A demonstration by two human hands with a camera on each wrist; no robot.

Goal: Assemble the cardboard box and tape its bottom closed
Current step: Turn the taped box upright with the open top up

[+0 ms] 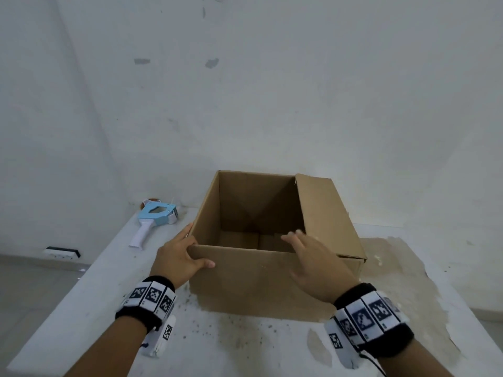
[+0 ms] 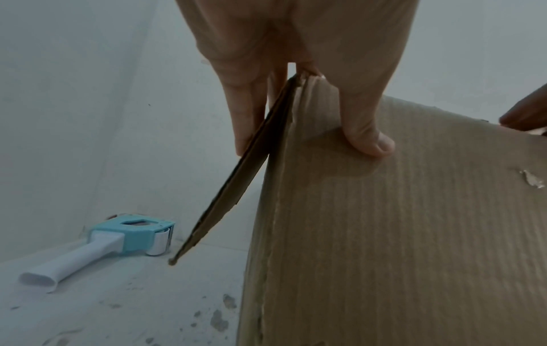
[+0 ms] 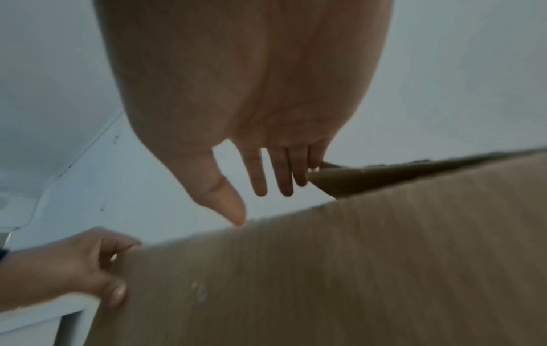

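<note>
My left hand (image 1: 178,257) pinches the near-left corner of the cardboard box (image 1: 261,278), thumb on the front wall, fingers (image 2: 247,112) along the side. My right hand (image 1: 317,263) hovers with fingers (image 3: 257,173) spread and loose above the near rim. The brown, ribbed box stands open-topped on the white bench (image 1: 109,308). Left of my left hand, apart, lies a blue-and-white tape dispenser (image 1: 152,221).

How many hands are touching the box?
1 for sure. The left hand holds the box's near left corner. The right hand is over the near edge; whether it touches is unclear.
</note>
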